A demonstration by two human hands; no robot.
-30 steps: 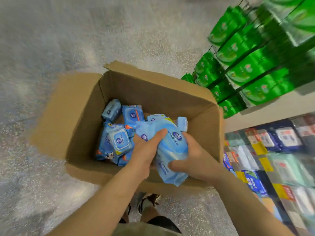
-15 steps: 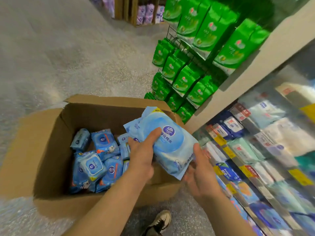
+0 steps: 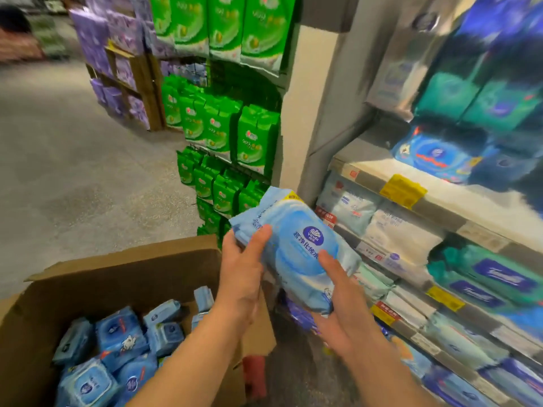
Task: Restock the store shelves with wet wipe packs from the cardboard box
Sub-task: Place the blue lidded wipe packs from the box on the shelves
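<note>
From the head view, you've got a light-blue wet wipe pack point(image 3: 296, 248) up in the air between the cardboard box point(image 3: 123, 277) and the store shelves point(image 3: 417, 207), your left hand point(image 3: 242, 271) gripping its left end with the thumb on top. Your right hand point(image 3: 340, 312) cradles the pack's lower right edge, fingers underneath, thumb across the front. More blue packs point(image 3: 117, 353) lie jumbled in the open box at lower left.

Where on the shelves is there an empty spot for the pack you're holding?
The upper shelf looks bare at its left end, between the corner post and the dark blue pack. The shelves below are packed tight. Both hands hold the pack, above the box corner.
</note>
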